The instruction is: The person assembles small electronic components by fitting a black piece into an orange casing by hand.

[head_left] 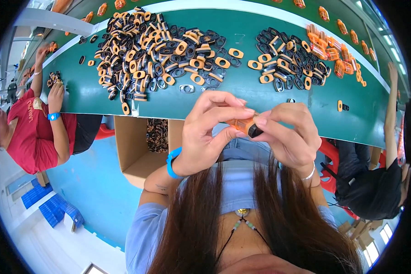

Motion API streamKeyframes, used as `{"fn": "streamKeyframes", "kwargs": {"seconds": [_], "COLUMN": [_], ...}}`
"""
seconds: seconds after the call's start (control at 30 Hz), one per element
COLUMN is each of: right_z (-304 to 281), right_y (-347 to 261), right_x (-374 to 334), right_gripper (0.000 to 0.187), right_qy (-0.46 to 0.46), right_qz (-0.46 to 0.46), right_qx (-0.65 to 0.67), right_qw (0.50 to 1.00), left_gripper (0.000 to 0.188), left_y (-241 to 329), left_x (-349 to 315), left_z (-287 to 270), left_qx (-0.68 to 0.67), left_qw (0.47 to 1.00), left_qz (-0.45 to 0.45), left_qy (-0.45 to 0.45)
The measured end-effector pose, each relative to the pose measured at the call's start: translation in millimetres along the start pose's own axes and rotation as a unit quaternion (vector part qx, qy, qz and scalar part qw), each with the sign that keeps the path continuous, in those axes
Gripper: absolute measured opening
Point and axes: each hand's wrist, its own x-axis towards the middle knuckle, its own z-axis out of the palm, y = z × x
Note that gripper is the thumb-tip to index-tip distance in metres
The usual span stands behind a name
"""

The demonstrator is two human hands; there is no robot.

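Note:
Just past the near edge of the green table, my left hand (208, 130) pinches a small translucent orange bottle-shaped piece (240, 123) between its thumb and fingers. The piece lies tilted, its black end (255, 131) toward the right. My right hand (292, 132) grips that black end with thumb and fingertips; its other fingers are curled. A large heap of black and orange oval rings (141, 55) spreads over the table to the left. A smaller heap of the same rings (290, 59) lies to the right, beside a cluster of orange bottle-shaped pieces (329, 48).
Below the table edge stands an open cardboard box (130, 150) with dark parts inside. Orange pieces (342, 27) stand spaced in a row on the green strip beyond the white rail (242, 5). One person in red (43, 130) works at left, another in black (372, 187) at right.

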Motion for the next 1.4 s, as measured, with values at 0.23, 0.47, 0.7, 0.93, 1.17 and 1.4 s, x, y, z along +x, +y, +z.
{"fn": "streamKeyframes", "kwargs": {"seconds": [0.23, 0.47, 0.7, 0.93, 1.17, 1.4], "right_z": [-3, -4, -10, -17, -23, -23], "right_y": [-4, -8, -13, 10, 20, 24], "right_x": [-5, -13, -17, 3, 15, 24], "right_gripper": [0.031, 0.024, 0.025, 0.035, 0.031, 0.028], "right_qy": [0.022, 0.03, 0.0, -0.053, -0.08, -0.171], "right_qz": [-0.004, -0.034, 0.011, 0.148, 0.108, 0.091], "right_qx": [0.032, 0.039, 0.028, 0.154, 0.167, 0.229], "right_qw": [0.999, 0.998, 1.0, 0.975, 0.977, 0.954], "left_gripper": [0.033, 0.035, 0.033, 0.036, 0.047, 0.061], "left_y": [8, 14, 17, 10, 17, 15], "left_x": [0, -6, -5, 1, 5, -2], "left_z": [2, 3, 5, 6, 7, -2], "left_qx": [0.104, 0.193, 0.223, -0.249, -0.412, -0.385], "left_qw": [0.993, 0.969, 0.956, 0.926, 0.801, 0.812], "left_qz": [0.063, 0.154, 0.188, -0.273, -0.422, -0.404], "left_qy": [-0.005, -0.014, -0.031, -0.074, -0.1, -0.169]}}
